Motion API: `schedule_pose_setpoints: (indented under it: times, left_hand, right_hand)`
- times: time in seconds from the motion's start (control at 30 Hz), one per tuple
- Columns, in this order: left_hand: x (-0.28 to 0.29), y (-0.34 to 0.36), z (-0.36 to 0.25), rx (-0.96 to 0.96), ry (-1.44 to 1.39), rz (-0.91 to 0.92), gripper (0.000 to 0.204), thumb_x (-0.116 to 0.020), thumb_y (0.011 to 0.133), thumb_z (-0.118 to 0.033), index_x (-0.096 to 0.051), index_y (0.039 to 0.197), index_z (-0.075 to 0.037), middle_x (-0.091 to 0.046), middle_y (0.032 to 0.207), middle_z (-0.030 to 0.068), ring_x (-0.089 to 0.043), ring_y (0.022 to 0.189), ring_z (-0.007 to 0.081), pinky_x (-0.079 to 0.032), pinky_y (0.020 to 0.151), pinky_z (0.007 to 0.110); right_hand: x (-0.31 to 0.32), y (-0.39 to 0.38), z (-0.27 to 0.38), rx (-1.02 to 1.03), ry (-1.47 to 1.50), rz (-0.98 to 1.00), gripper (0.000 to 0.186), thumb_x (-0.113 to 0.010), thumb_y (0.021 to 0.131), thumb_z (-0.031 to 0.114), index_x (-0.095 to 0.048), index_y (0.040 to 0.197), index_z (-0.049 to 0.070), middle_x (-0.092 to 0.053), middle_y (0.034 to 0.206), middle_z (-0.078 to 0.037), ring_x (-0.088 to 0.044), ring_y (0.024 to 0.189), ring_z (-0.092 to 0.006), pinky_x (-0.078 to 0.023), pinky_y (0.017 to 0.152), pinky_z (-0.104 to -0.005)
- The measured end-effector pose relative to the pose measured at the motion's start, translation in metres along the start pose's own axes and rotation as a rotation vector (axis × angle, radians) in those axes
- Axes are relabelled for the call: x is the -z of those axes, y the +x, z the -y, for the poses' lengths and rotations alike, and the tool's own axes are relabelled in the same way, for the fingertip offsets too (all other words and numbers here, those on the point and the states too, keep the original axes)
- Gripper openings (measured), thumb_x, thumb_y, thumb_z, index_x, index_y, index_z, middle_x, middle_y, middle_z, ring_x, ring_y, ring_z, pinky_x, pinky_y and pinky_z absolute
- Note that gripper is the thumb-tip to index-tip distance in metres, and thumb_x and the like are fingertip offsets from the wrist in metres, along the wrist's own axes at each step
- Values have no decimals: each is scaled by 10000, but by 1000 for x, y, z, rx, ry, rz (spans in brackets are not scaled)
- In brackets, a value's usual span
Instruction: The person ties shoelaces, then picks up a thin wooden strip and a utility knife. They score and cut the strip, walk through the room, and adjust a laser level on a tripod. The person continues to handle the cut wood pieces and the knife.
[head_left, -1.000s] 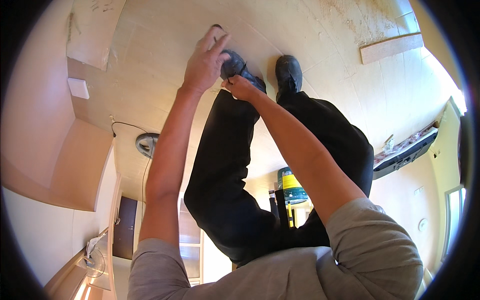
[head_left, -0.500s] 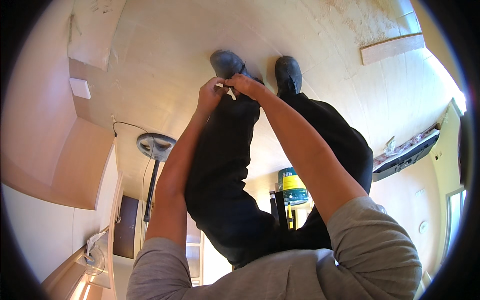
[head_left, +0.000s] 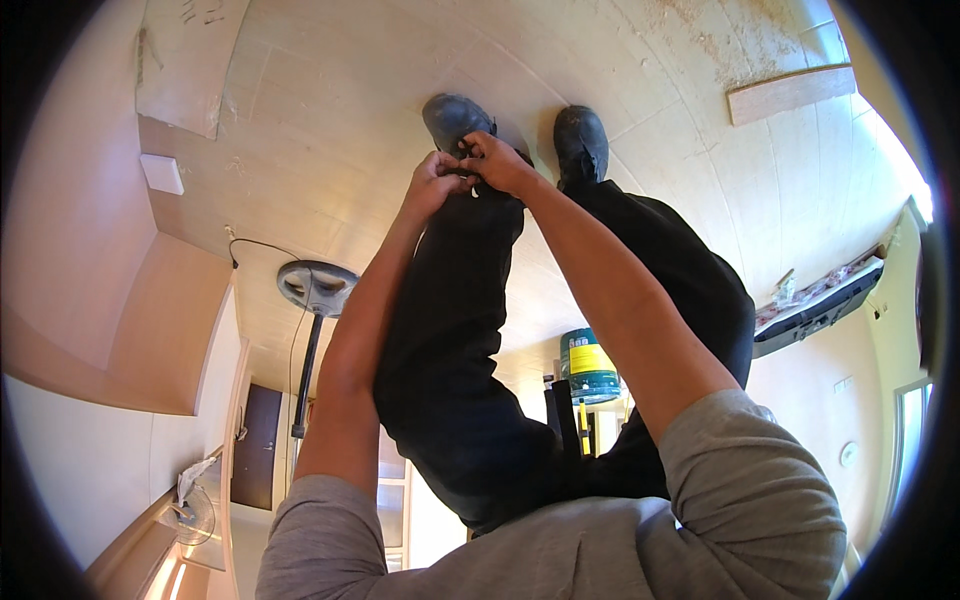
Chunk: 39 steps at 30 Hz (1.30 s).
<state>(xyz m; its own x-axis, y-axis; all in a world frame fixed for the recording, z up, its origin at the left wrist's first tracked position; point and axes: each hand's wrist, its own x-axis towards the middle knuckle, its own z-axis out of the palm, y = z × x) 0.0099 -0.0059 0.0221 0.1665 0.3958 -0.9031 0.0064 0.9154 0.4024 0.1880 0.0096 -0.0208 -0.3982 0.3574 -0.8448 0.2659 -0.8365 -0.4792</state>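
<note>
My left hand and my right hand meet at the front of my left shoe, a dark, dusty shoe on the floor. Their fingers are closed in pinches around thin dark strands that look like a shoelace; the fingers partly hide it. My left leg, in black trousers, stands between my forearms, its cuff just under the hands. To the right, my other dark shoe rests flat on the floor, with neither hand on it.
A round grey base with a black pole stands at left, a thin cable beside it. Behind my legs is a green bucket with a yellow label. A wooden strip lies far right, a black flat panel nearer. A white box is at left.
My right hand has shifted slightly up toward the shoe's toe, its fingers raised. My left hand has turned and moved slightly down and right, still close to the right.
</note>
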Motion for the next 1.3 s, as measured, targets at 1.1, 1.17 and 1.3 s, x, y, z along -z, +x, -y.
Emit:
schedule_pose_setpoints:
  times: [1.1, 1.17, 1.3]
  left_hand:
    - [10, 1, 7, 444, -308, 240, 66, -619, 963, -75, -683, 956, -83, -653, 861, -16, -595, 762, 93, -493, 728, 245]
    - [9, 3, 9, 360, -154, 141, 80, -626, 942, -50, -702, 967, -61, -673, 868, 4, -615, 777, 111, -501, 733, 257]
    - [21, 17, 28, 248, 120, -129, 120, -700, 885, -102, -745, 978, -41, -730, 892, 56, -679, 823, 156, -531, 751, 296]
  right_hand:
    - [-22, -60, 1, 420, -241, -333, 150, -801, 759, 61, -664, 790, 9, -613, 1093, -180, -627, 1023, -357, -523, 873, -417]
    - [-20, -61, 1, 354, -245, -346, 147, -792, 763, 59, -660, 760, -6, -617, 1069, -181, -638, 989, -350, -525, 875, -416]
    - [4, -72, 9, 444, -580, -344, 126, -716, 814, 106, -684, 828, -14, -628, 1074, -208, -644, 992, -379, -529, 900, -443]
